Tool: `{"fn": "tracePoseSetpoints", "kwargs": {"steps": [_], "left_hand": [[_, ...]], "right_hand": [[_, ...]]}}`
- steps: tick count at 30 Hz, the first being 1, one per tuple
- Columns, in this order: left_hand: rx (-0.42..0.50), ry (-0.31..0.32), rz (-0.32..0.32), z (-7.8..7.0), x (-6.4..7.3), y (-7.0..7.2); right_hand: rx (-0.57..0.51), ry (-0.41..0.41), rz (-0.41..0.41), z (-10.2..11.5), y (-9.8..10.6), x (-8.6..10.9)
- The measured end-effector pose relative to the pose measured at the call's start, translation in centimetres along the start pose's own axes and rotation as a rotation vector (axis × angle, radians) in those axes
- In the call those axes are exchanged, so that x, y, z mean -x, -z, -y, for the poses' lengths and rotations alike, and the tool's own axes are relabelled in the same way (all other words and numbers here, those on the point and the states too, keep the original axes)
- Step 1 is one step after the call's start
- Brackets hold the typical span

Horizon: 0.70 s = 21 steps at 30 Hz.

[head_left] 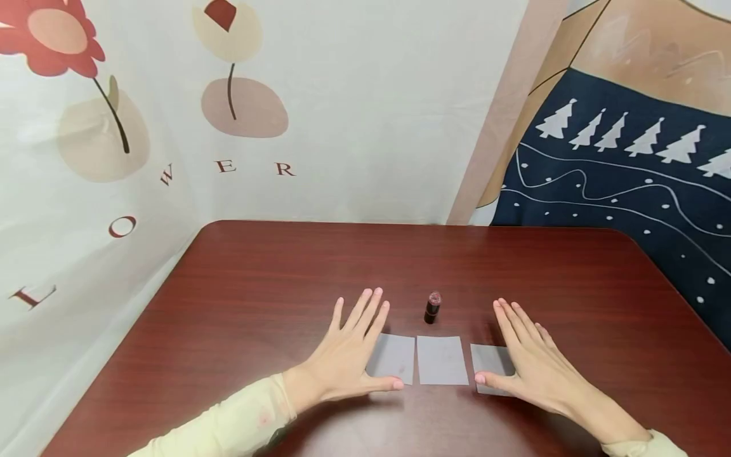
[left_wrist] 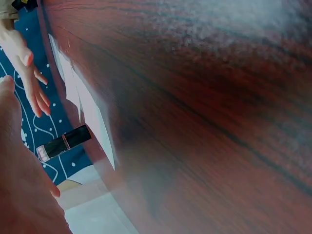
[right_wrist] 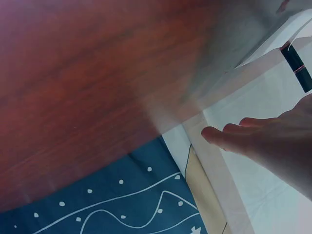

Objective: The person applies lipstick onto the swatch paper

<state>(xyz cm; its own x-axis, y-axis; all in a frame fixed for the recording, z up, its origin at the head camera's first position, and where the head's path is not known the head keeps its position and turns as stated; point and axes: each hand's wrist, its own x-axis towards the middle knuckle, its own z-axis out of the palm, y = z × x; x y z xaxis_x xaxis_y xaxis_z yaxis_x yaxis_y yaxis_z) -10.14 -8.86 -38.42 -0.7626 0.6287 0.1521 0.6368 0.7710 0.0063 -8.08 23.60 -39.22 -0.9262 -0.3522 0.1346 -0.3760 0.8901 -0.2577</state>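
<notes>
Three pale grey square sheets of paper lie in a row: a left sheet (head_left: 400,358), a middle sheet (head_left: 441,360) and a right sheet (head_left: 492,360). Behind the middle one stands a lipstick-like black tube (head_left: 432,308) with a clear pinkish top, upright on the table. My left hand (head_left: 351,355) is over the left sheet's outer side, fingers straight and spread, thumb across its near edge. On the other side my right hand (head_left: 533,371) overlaps the right sheet, its fingers straight and thumb stretched inward. Neither hand holds anything.
The reddish-brown wooden table (head_left: 257,273) has rounded far corners. A white curtain with flower prints (head_left: 365,114) hangs behind and to the left. At the right hangs a dark blue cloth with white trees (head_left: 617,171).
</notes>
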Motion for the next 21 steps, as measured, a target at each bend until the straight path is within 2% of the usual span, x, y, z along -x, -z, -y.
{"fn": "tracePoseSetpoints", "kwargs": {"steps": [3, 6, 14, 21], "left_hand": [[-0.007, -0.004, 0.009, 0.1, 0.0, 0.1], [-0.017, -0.003, 0.007, 0.2, 0.1, 0.1], [0.008, -0.008, 0.006, 0.3, 0.4, -0.1], [0.028, -0.020, 0.002, 0.4, 0.6, 0.0]], "right_hand": [[-0.012, -0.018, 0.034, 0.0, 0.2, -0.6], [-0.043, -0.001, 0.061, -0.1, 0.4, -1.3], [-0.162, 0.117, 0.046, 0.1, -0.1, -4.9], [-0.206, 0.254, 0.067, 0.8, -1.2, -8.3]]}}
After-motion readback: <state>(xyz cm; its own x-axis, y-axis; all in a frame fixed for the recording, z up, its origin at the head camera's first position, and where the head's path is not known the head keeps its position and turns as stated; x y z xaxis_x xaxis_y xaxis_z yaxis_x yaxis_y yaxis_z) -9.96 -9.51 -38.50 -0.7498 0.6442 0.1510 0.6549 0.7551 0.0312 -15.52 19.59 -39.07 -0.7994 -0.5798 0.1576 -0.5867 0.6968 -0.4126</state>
